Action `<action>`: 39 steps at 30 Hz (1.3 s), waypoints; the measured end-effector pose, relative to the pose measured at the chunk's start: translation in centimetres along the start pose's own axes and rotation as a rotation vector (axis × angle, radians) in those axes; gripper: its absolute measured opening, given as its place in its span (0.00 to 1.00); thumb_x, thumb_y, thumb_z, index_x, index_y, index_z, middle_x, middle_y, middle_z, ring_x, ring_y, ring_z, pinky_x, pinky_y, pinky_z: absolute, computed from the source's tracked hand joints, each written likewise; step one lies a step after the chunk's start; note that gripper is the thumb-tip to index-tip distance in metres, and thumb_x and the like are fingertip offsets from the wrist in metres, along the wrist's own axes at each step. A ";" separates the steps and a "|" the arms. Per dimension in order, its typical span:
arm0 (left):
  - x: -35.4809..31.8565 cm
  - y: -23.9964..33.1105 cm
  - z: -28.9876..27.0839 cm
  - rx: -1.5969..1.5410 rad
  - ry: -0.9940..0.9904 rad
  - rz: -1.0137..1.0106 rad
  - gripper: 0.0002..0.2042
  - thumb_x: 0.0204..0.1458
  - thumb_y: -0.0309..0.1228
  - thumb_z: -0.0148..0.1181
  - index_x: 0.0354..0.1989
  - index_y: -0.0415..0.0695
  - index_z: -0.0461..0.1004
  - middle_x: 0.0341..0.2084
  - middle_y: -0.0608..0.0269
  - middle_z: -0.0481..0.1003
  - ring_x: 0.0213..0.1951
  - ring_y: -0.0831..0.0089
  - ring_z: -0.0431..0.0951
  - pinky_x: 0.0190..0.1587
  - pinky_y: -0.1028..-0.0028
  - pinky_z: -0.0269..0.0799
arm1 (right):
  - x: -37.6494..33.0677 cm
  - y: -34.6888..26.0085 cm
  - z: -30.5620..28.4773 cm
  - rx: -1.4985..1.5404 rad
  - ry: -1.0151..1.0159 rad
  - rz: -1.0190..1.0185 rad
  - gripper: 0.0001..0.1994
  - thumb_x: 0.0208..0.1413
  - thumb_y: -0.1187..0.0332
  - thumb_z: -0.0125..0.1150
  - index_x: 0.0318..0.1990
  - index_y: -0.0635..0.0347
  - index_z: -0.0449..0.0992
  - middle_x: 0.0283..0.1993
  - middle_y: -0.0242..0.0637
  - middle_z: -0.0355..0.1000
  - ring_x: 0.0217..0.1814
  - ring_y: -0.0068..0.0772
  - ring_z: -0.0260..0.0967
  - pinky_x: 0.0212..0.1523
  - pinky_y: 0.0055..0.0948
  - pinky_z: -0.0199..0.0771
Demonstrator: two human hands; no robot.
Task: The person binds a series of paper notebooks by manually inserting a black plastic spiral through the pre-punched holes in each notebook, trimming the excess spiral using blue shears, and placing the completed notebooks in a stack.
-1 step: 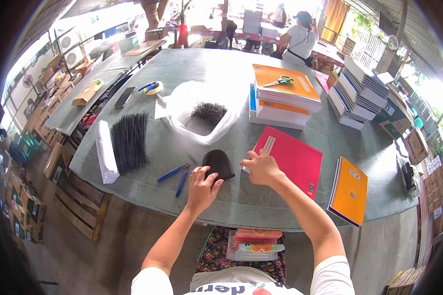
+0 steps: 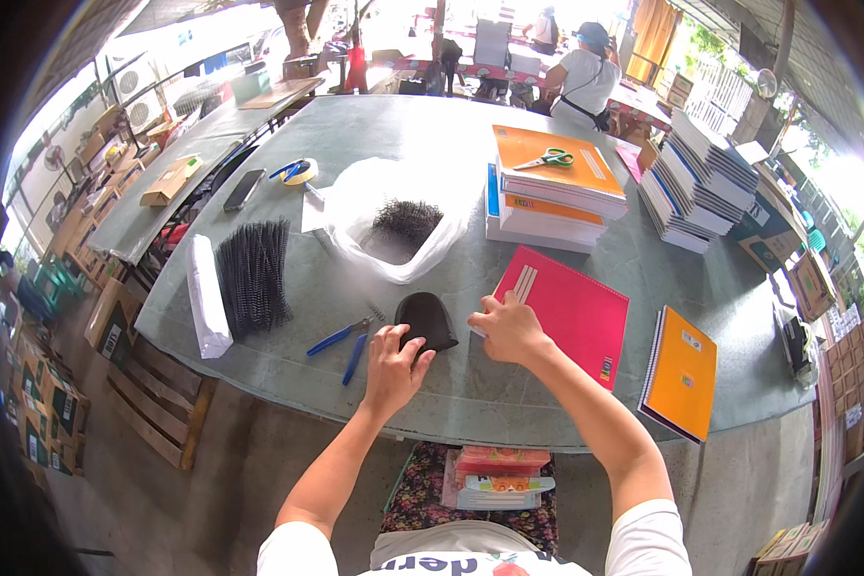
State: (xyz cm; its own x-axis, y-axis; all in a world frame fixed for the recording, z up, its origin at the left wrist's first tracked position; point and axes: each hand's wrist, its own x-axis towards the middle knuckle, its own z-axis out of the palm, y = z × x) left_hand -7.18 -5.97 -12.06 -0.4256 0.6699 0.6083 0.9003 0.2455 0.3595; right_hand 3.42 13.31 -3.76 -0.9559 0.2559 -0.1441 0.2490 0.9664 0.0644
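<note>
On a grey table (image 2: 374, 384), the left hand (image 2: 391, 370) lies open-fingered against a black pouch (image 2: 425, 321). The right hand (image 2: 509, 328) presses the red notebook (image 2: 571, 312) edge, fingertips hidden; whether it grips is unclear.

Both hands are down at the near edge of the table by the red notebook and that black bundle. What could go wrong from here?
1. The orange notebook overhangs the table edge; a nudge to the adjoining red notebook under the right hand might tip it off.
2. The left hand rests on the black bundle beside the blue pliers, which could get knocked toward the edge.
</note>
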 end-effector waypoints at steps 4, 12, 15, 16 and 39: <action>0.2 -0.1 0.0 -0.017 0.032 -0.021 0.12 0.46 0.35 0.63 0.35 0.41 0.77 0.44 0.52 0.69 0.50 0.52 0.65 0.51 0.59 0.63 | 0.5 0.5 -0.2 0.063 -0.010 0.000 0.20 0.41 0.65 0.68 0.46 0.42 0.75 0.53 0.28 0.67 0.51 0.40 0.65 0.53 0.37 0.70; 0.7 -0.5 0.3 -0.015 0.018 0.008 0.12 0.46 0.34 0.63 0.35 0.40 0.77 0.44 0.52 0.69 0.50 0.52 0.65 0.51 0.59 0.63 | 1.2 1.3 -0.7 0.113 -0.037 0.003 0.19 0.43 0.66 0.66 0.46 0.40 0.75 0.53 0.26 0.67 0.51 0.39 0.64 0.51 0.37 0.70; 0.6 -0.4 0.2 -0.036 0.014 -0.001 0.11 0.46 0.34 0.63 0.35 0.40 0.77 0.44 0.52 0.69 0.50 0.52 0.65 0.51 0.59 0.63 | 1.2 1.2 -1.0 0.105 -0.059 0.012 0.18 0.44 0.68 0.64 0.47 0.41 0.75 0.53 0.27 0.67 0.51 0.40 0.63 0.52 0.37 0.69; 0.6 -0.4 0.2 -0.043 0.047 -0.011 0.11 0.46 0.34 0.63 0.35 0.40 0.77 0.44 0.52 0.69 0.50 0.52 0.65 0.51 0.59 0.63 | 1.2 1.2 -1.0 0.135 -0.065 -0.014 0.18 0.44 0.68 0.64 0.47 0.41 0.75 0.53 0.27 0.67 0.51 0.40 0.63 0.52 0.37 0.69; 0.7 1.8 -1.6 -0.035 0.084 0.053 0.11 0.46 0.34 0.63 0.37 0.43 0.76 0.44 0.53 0.68 0.49 0.53 0.66 0.51 0.59 0.63 | 0.3 1.5 1.6 -0.198 0.312 0.081 0.17 0.43 0.74 0.58 0.44 0.64 0.66 0.34 0.48 0.69 0.35 0.44 0.75 0.28 0.31 0.79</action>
State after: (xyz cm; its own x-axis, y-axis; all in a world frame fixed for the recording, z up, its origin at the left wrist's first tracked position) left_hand -6.01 -6.18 -9.79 -0.3852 0.6197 0.6838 0.9185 0.1858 0.3491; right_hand 3.76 14.83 -5.26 -0.9433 0.2819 0.1754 0.3204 0.9116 0.2577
